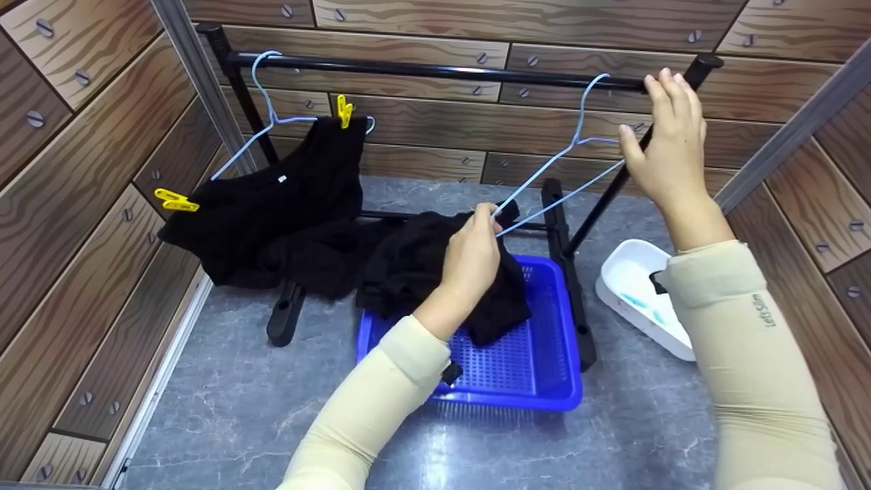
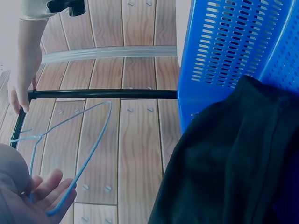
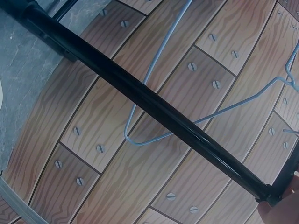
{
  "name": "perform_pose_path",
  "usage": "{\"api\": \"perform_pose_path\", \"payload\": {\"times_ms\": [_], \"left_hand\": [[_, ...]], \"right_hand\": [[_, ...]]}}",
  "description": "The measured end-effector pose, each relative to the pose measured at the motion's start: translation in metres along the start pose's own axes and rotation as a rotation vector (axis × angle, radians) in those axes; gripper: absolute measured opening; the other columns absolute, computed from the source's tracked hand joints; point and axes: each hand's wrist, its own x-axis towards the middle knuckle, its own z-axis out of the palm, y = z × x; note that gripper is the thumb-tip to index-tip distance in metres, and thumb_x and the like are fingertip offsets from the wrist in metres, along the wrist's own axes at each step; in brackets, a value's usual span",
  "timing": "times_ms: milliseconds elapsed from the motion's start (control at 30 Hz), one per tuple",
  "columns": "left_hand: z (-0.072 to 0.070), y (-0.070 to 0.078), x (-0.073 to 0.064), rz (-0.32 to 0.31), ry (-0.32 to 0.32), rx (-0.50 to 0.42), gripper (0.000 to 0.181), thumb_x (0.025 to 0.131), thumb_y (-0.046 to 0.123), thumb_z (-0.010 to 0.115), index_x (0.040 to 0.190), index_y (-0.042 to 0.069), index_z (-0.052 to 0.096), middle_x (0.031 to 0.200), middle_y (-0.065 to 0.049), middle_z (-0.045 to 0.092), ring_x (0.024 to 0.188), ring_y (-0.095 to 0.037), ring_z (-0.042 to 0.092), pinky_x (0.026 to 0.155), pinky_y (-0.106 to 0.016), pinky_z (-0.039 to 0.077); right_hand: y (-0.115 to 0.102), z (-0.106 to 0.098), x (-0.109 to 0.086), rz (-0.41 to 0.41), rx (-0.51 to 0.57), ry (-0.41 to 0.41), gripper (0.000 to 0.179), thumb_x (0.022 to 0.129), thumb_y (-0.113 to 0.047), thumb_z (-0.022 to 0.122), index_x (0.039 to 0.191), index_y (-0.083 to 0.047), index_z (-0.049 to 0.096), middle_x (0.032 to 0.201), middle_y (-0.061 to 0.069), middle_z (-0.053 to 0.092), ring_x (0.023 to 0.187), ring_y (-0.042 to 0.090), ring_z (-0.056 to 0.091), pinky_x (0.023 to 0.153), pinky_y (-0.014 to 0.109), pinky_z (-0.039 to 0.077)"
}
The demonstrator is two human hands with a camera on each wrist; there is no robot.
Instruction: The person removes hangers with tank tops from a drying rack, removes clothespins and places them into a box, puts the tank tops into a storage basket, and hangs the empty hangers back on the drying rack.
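Note:
My left hand (image 1: 471,248) grips one lower corner of a light blue wire clothes hanger (image 1: 533,180), whose hook hangs on the black rack's top bar (image 1: 422,70). Straight fingers of my right hand (image 1: 670,153) touch the bar's right end near the corner post, with the thumb spread away. A black garment (image 1: 408,258) lies bunched over the back of a blue plastic basket (image 1: 570,398), below my left hand. Further left, a black top (image 1: 272,197) hangs on a second blue hanger (image 1: 271,102), with yellow clothespins (image 1: 345,111) at its shoulders.
On the floor at right stands a white container (image 1: 636,323) with light blue pieces, partly behind the right sleeve. The rack's black feet (image 1: 286,314) flank the basket. Wood-patterned walls (image 1: 435,129) close in the back and sides.

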Motion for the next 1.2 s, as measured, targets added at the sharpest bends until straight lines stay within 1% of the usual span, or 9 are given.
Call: {"api": "perform_pose_path", "payload": {"times_ms": [133, 233, 533, 633, 700, 900, 1067, 1200], "left_hand": [[0.001, 0.004, 0.000, 0.012, -0.023, -0.014, 0.019, 0.105, 0.012, 0.045, 0.121, 0.009, 0.056, 0.095, 0.002, 0.070, 0.081, -0.023, 0.069, 0.071, -0.037, 0.054], [0.003, 0.007, 0.001, 0.029, -0.053, -0.025, 0.022, 0.106, 0.012, 0.044, 0.124, 0.008, 0.055, 0.097, 0.000, 0.071, 0.082, -0.025, 0.069, 0.073, -0.038, 0.054], [0.009, 0.014, 0.000, 0.052, -0.190, -0.036, 0.027, 0.108, 0.014, 0.039, 0.131, 0.010, 0.051, 0.105, 0.002, 0.071, 0.090, -0.024, 0.070, 0.078, -0.038, 0.054], [0.010, 0.014, -0.002, 0.060, -0.224, -0.043, 0.028, 0.108, 0.016, 0.039, 0.134, 0.011, 0.050, 0.107, 0.001, 0.071, 0.090, -0.024, 0.070, 0.078, -0.039, 0.054], [0.010, 0.014, -0.003, 0.063, -0.241, -0.049, 0.029, 0.108, 0.018, 0.040, 0.135, 0.012, 0.049, 0.105, 0.000, 0.071, 0.087, -0.024, 0.070, 0.077, -0.040, 0.054], [0.011, 0.010, -0.008, 0.093, -0.270, -0.044, 0.030, 0.109, 0.019, 0.039, 0.136, 0.013, 0.049, 0.099, -0.003, 0.069, 0.077, -0.025, 0.066, 0.072, -0.041, 0.054], [0.011, 0.005, -0.012, 0.114, -0.269, -0.048, 0.029, 0.109, 0.018, 0.038, 0.134, 0.013, 0.050, 0.099, -0.005, 0.069, 0.076, -0.026, 0.066, 0.070, -0.042, 0.053], [0.010, 0.001, -0.015, 0.131, -0.276, -0.039, 0.029, 0.109, 0.017, 0.037, 0.132, 0.013, 0.053, 0.102, -0.006, 0.069, 0.079, -0.027, 0.067, 0.072, -0.042, 0.054]], "right_hand": [[0.000, 0.000, 0.000, 0.000, -0.004, -0.001, 0.064, 0.095, -0.024, 0.063, 0.153, -0.011, 0.038, 0.159, 0.011, 0.031, 0.150, 0.024, 0.018, 0.118, 0.049, 0.016], [0.000, 0.000, -0.001, 0.001, -0.006, 0.001, 0.064, 0.095, -0.024, 0.063, 0.153, -0.011, 0.037, 0.159, 0.011, 0.031, 0.150, 0.024, 0.018, 0.118, 0.049, 0.016], [0.000, 0.000, -0.001, 0.006, -0.006, -0.003, 0.065, 0.095, -0.024, 0.063, 0.153, -0.011, 0.036, 0.160, 0.012, 0.031, 0.150, 0.023, 0.017, 0.118, 0.049, 0.015], [0.000, 0.000, 0.000, 0.005, -0.005, -0.006, 0.066, 0.094, -0.024, 0.063, 0.153, -0.011, 0.036, 0.160, 0.011, 0.030, 0.150, 0.023, 0.016, 0.118, 0.049, 0.015], [0.001, 0.000, 0.000, 0.004, -0.005, -0.007, 0.066, 0.094, -0.025, 0.063, 0.153, -0.011, 0.036, 0.160, 0.011, 0.030, 0.150, 0.024, 0.016, 0.118, 0.050, 0.015], [0.000, 0.001, -0.001, -0.001, -0.004, -0.001, 0.066, 0.094, -0.025, 0.063, 0.153, -0.011, 0.036, 0.160, 0.011, 0.030, 0.150, 0.023, 0.016, 0.118, 0.049, 0.015], [-0.001, 0.000, -0.001, 0.005, -0.006, -0.016, 0.066, 0.095, -0.026, 0.062, 0.154, -0.011, 0.035, 0.160, 0.011, 0.029, 0.151, 0.023, 0.015, 0.119, 0.048, 0.014], [-0.001, 0.000, -0.001, 0.001, -0.014, -0.020, 0.066, 0.096, -0.025, 0.062, 0.154, -0.011, 0.034, 0.160, 0.011, 0.029, 0.151, 0.023, 0.015, 0.119, 0.048, 0.014]]}}
